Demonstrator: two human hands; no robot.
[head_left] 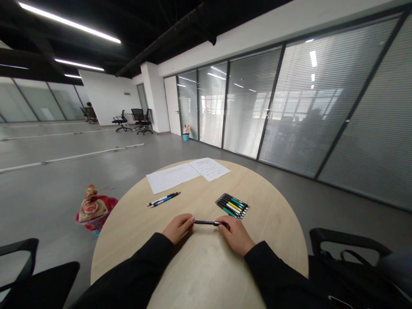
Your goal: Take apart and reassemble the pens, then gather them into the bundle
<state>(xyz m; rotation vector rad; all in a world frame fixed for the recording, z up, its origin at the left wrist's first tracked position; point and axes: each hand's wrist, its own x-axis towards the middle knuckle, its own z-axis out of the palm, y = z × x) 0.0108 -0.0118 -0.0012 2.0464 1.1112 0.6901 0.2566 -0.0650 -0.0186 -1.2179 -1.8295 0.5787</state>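
Left hand (177, 228) and right hand (233, 235) pinch slim black pen (207, 222) endwise, holding it level; multicoloured pen bundle (231, 205) ahead.

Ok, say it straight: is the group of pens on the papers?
No, the group of pens lies on the round wooden table, apart from the papers.

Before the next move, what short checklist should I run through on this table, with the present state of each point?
Pen between hands: ok, the left hand and right hand both touch the black pen.
Pen tip: cannot tell, the right fingers hide that end.
Pen bunch: ok, lying together, apart from the right hand.
Two pens: ok, side by side on the table.
Papers: ok, two sheets lie flat at the far side.
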